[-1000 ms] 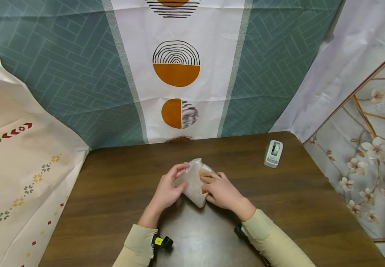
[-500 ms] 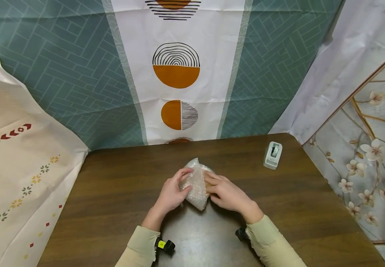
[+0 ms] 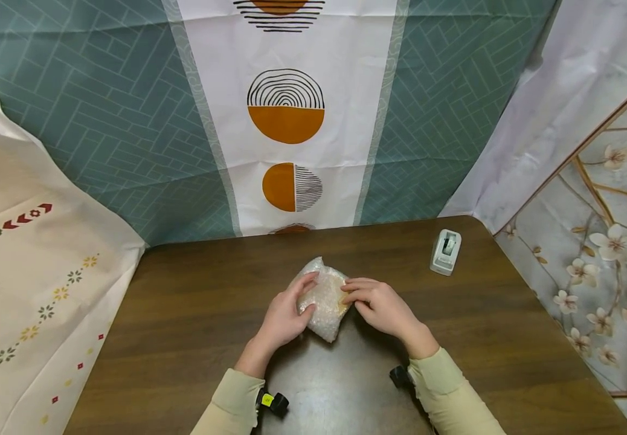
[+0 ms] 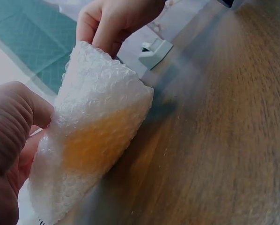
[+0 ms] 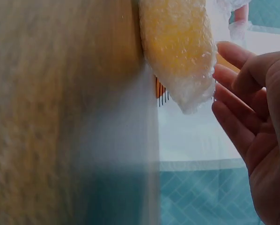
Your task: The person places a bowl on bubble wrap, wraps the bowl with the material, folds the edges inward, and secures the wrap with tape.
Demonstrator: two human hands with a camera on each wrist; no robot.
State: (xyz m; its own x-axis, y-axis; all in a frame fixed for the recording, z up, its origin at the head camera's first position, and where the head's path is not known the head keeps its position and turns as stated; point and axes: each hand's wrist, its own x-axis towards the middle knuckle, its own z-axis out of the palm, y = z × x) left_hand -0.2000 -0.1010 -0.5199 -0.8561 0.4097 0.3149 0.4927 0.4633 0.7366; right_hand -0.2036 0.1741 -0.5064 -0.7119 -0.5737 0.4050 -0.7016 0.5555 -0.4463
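Note:
A bubble-wrapped bundle (image 3: 324, 302) sits mid-table, its wrap crossing over itself, with a yellow-orange thing (image 4: 100, 140) showing through the clear film. My left hand (image 3: 286, 314) holds the left side of the bundle, index finger across the top and thumb at the near side. At the right edge, my right hand (image 3: 386, 306) touches the wrap with its fingertips. In the right wrist view those fingers (image 5: 233, 101) are spread and loosely bent beside the wrap. What kind of thing lies inside the wrap I cannot tell.
A white tape dispenser (image 3: 445, 252) stands near the back right corner of the brown wooden table (image 3: 194, 314). Patterned cloths hang behind the table, and a floral one (image 3: 591, 290) hangs on the right.
My right hand has drawn back rightward from on top of the bundle to its right edge, its fingers coming out from the wrap. My left hand has shifted slightly right and stays on the bundle.

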